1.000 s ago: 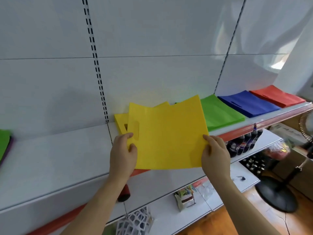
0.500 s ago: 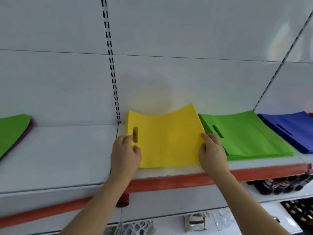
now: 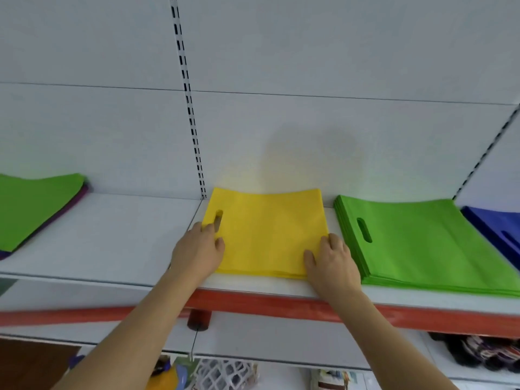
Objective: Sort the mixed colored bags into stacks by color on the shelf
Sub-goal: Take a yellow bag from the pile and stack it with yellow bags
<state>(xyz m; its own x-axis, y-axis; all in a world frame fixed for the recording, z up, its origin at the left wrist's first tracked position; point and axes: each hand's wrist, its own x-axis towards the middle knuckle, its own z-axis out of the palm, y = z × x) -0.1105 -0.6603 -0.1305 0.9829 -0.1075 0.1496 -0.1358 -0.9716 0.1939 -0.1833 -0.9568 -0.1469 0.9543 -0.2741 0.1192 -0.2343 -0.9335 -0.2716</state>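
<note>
Resting flat on the shelf [image 3: 112, 237], the yellow bags [image 3: 267, 235] lay beside the green stack [image 3: 416, 243]; left hand [image 3: 197, 253] and right hand [image 3: 332, 261] pressed its near corners, fingers relaxed, gripping nothing.

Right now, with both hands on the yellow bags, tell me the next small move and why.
Probably let go and reach left to the mixed pile. The yellow stack already lies flat on the shelf, beside the green stack, with the left hand and right hand resting on its front corners. The left pile shows purple under green, so it is unsorted.
</note>
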